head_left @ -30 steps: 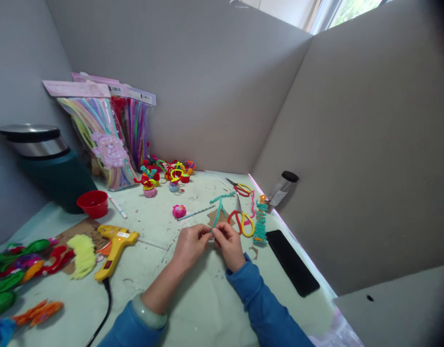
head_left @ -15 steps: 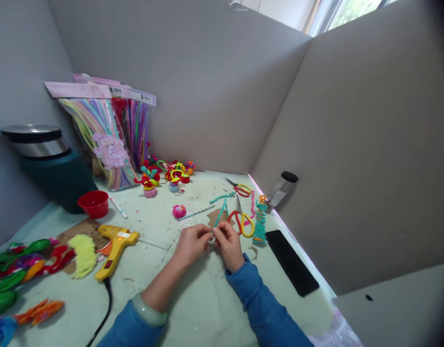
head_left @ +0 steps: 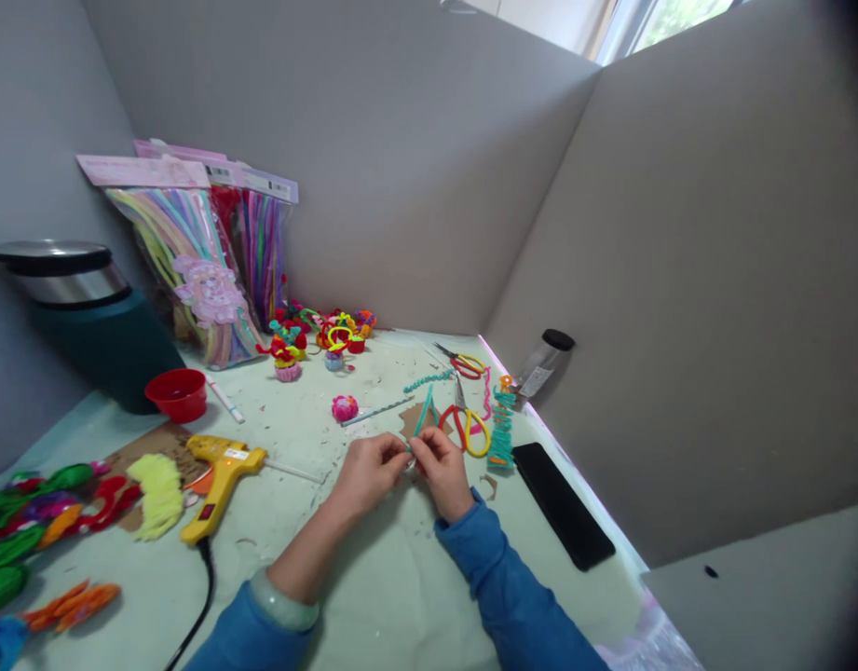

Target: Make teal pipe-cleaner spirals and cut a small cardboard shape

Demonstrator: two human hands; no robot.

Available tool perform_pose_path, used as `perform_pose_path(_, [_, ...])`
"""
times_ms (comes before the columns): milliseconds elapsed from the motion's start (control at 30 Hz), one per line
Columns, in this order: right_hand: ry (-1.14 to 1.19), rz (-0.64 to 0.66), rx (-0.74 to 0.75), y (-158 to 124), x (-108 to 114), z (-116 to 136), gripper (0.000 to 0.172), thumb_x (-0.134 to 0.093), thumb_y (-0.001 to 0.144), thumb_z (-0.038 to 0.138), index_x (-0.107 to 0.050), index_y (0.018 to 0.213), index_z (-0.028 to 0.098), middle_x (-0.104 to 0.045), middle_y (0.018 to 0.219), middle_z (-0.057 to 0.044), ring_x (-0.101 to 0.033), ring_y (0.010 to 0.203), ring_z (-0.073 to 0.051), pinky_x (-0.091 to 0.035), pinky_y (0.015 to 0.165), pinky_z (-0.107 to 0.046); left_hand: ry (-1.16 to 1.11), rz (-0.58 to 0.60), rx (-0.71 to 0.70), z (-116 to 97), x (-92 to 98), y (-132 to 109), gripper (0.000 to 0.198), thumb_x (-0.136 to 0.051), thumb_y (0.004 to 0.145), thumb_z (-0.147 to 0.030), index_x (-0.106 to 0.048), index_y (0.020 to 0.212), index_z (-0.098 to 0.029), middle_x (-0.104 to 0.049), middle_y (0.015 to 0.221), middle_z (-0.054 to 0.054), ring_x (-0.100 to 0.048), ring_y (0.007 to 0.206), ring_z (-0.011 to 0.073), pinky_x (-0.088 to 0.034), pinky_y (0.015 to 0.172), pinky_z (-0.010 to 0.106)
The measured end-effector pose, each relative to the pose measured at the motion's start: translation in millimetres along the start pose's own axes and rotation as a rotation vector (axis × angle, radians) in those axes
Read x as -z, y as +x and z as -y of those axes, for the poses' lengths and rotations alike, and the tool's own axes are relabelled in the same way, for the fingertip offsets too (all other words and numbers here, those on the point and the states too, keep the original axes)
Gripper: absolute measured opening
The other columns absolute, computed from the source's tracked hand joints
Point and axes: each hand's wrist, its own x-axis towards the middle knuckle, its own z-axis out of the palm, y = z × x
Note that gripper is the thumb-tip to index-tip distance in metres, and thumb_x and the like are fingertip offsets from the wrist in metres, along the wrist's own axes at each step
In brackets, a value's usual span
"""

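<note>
A bent teal pipe cleaner (head_left: 426,411) rises from between my fingertips at the middle of the table. My left hand (head_left: 370,468) pinches its lower end, and my right hand (head_left: 441,468) pinches it close beside, the fingertips nearly touching. Just beyond the hands lies a jagged piece of brown cardboard (head_left: 409,421). Red-and-yellow scissors (head_left: 476,433) rest by my right hand, with a second pair (head_left: 469,365) behind them. A teal coil wound round an orange core (head_left: 502,429) lies to their right. The held ends are hidden by my fingers.
A yellow glue gun (head_left: 223,480) with a cord lies left, near a red cup (head_left: 177,395) and a teal bottle (head_left: 107,345). A black phone (head_left: 563,505) lies right. Bags of pipe cleaners (head_left: 191,261) lean at the back, by small colourful figures (head_left: 287,359).
The upright part of the teal pipe cleaner has shifted slightly to the left. Both hands keep their pinch in nearly the same place, and the view has turned a little.
</note>
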Motion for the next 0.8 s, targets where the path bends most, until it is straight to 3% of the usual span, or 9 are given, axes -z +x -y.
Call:
perform_pose_path(167, [0.088, 0.007, -0.084, 1.3, 2.3, -0.4, 0.026, -0.063, 0.072, 0.04, -0.049, 0.072, 0.019, -0.044, 0.052, 0.008, -0.036, 0.041, -0.006, -0.028, 0.039, -0.018, -0.153, 0.081, 0.023, -0.5, -3.7, -0.7, 0.021, -0.056, 0.071, -0.034, -0.061, 0.067, -0.015, -0.059, 0.053, 0.0, -0.051, 0.046, 0.0111, -0.037, 0.049, 0.021])
perform_pose_path(433, [0.039, 0.045, -0.052, 2.0, 5.3, -5.3, 0.026, -0.061, 0.076, 0.041, -0.05, 0.069, 0.019, -0.042, 0.051, 0.007, -0.036, 0.042, -0.007, -0.028, 0.04, -0.019, -0.075, 0.057, 0.0, -0.1, 0.1, 0.3, 0.023, -0.057, 0.071, -0.035, -0.064, 0.066, -0.014, -0.06, 0.051, 0.0, -0.05, 0.046, 0.0112, -0.035, 0.048, 0.021])
perform_pose_path(500, [0.019, 0.018, 0.014, 1.4, 5.5, -3.6, 0.023, -0.056, 0.08, 0.04, -0.052, 0.072, 0.019, -0.042, 0.052, 0.007, -0.035, 0.042, -0.007, -0.029, 0.041, -0.019, -0.054, 0.034, -0.008, -1.7, 1.2, -0.2, 0.023, -0.055, 0.072, -0.035, -0.064, 0.066, -0.015, -0.058, 0.048, -0.001, -0.048, 0.044, 0.0106, -0.035, 0.047, 0.021])
perform_pose_path(567, [-0.007, -0.041, 0.116, 0.4, 5.7, -0.3, 0.017, -0.054, 0.083, 0.036, -0.055, 0.087, 0.019, -0.047, 0.061, 0.004, -0.037, 0.045, -0.008, -0.031, 0.043, -0.02, -0.046, 0.025, -0.014, -2.7, 1.5, -0.7, 0.023, -0.055, 0.073, -0.034, -0.064, 0.065, -0.015, -0.056, 0.045, -0.002, -0.047, 0.042, 0.01, -0.034, 0.047, 0.021])
perform_pose_path(667, [-0.162, -0.066, 0.303, -1.2, 6.2, 5.4, 0.031, -0.052, 0.084, 0.027, -0.052, 0.115, 0.023, -0.053, 0.082, -0.002, -0.049, 0.06, -0.012, -0.041, 0.054, -0.024, -0.095, 0.072, -0.017, -2.9, 1.4, -1.2, 0.02, -0.056, 0.073, -0.032, -0.062, 0.064, -0.014, -0.055, 0.045, -0.002, -0.048, 0.042, 0.01, -0.035, 0.047, 0.021])
perform_pose_path(800, [-0.42, 0.058, 0.519, -3.5, 6.2, 8.8, 0.026, -0.047, 0.085, 0.018, -0.062, 0.105, 0.024, -0.056, 0.09, -0.005, -0.053, 0.086, -0.019, -0.043, 0.075, -0.032, -0.32, 0.152, 0.014, -5.1, 3.9, -2.1, 0.017, -0.059, 0.072, -0.03, -0.06, 0.066, -0.014, -0.055, 0.046, -0.002, -0.05, 0.042, 0.0097, -0.037, 0.048, 0.021])
